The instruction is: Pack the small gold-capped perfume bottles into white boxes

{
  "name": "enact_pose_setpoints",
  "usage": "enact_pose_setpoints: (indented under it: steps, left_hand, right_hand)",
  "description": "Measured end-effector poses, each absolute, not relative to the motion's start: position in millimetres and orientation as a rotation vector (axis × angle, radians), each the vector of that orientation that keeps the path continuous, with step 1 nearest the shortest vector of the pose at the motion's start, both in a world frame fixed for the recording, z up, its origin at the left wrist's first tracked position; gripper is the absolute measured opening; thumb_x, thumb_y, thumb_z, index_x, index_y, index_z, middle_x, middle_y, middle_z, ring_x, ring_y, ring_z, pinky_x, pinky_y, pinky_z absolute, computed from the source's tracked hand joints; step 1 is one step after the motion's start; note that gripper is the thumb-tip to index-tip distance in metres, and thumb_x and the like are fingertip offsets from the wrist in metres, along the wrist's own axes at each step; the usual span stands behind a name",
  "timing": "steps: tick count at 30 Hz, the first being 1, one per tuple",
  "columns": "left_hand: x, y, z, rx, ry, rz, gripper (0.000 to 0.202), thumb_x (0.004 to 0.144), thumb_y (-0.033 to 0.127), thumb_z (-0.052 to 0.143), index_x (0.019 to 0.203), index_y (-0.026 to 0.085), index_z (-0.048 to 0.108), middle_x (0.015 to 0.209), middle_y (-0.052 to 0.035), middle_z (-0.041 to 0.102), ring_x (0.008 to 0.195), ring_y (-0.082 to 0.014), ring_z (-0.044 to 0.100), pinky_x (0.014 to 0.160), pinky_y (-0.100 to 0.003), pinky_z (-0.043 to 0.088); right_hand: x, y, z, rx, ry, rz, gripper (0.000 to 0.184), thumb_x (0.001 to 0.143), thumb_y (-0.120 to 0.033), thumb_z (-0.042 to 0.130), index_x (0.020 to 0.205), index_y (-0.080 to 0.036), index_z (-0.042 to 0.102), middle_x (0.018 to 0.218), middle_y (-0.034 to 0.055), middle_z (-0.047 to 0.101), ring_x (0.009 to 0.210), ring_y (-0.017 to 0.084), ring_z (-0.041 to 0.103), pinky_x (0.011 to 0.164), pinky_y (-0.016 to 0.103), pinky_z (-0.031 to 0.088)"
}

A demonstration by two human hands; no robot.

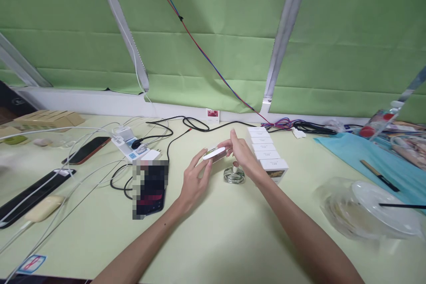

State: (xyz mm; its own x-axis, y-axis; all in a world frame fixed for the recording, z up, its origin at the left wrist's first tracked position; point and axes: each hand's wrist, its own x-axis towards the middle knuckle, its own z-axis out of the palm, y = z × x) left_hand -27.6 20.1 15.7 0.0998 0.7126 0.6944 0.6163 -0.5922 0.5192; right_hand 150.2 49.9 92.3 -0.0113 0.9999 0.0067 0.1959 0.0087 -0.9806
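Both hands meet over the table's middle at a small white-faced, box-like item with a brownish-pink side. Its exact kind cannot be made out. My left hand is closed on its left end, fingers behind and thumb in front. On the right end, the bent fingers of my right hand grip it too, with the thumb raised. Just under the right hand a clear glass perfume bottle with a pinkish cap stands on the table. Right beside that hand runs a row of several small white boxes.
A phone, a power strip and tangled cables are at left. A plastic-wrapped round container stands at right, before a blue cloth with a knife on it. A small card leans at the back.
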Motion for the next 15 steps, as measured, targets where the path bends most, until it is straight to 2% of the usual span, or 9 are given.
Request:
enact_pose_setpoints:
  steps: [7,15]
  left_hand:
    - [-25.1,17.5,21.3,2.251,1.224,1.510,0.024,0.100,0.026,0.051,0.115,0.022,0.070,0.122,-0.0086,0.070,0.114,-0.0207,0.067,0.100,-0.036,0.054]
    - [-26.1,15.7,21.5,2.237,1.229,1.595,0.020,0.099,0.025,0.053,0.112,0.020,0.067,0.104,-0.0080,0.071,0.091,-0.0179,0.068,0.081,-0.031,0.054]
  right_hand:
    - [149.7,43.1,98.5,-1.278,-1.359,1.171,0.081,0.095,-0.073,0.024,0.084,-0.014,0.080,0.072,0.0092,0.072,0.068,0.018,0.058,0.057,0.026,0.041]
    - [148.4,40.8,98.3,-1.237,-1.398,1.173,0.079,0.096,-0.072,0.026,0.087,-0.014,0.079,0.071,0.0079,0.072,0.068,0.017,0.055,0.058,0.025,0.039]
